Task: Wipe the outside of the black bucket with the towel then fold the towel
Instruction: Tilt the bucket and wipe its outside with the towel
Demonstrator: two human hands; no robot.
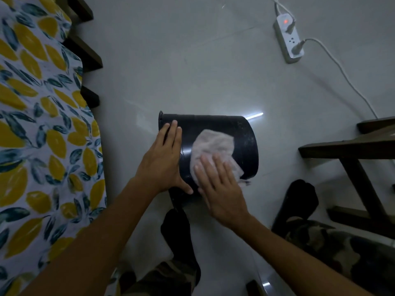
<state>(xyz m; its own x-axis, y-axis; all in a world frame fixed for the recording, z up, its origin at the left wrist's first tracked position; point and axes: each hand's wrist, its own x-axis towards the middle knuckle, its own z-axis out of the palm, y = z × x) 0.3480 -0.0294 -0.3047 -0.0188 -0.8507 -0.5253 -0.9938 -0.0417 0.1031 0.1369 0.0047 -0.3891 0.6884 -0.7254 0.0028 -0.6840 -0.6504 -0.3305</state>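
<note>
The black bucket [213,133] lies on its side on the pale floor [192,60], its rim toward the left hand and its base toward the right. The left hand [164,161] lies flat and open on the bucket's wall near the rim, fingers [174,133] together and pointing away from the person, thumb spread low along the side. The forearm reaches in from the lower left. The right hand [220,189] is also open, palm down, pressing the white towel [213,146] against the upper curve of the bucket; its fingertips rest on the towel's near edge, and the crumpled cloth spreads beyond them. The 2 hands sit just beside each other. Left of the left hand is a bed with a lemon-print sheet [42,124]. Beyond the right hand, well apart, lies a power strip [288,39].
</note>
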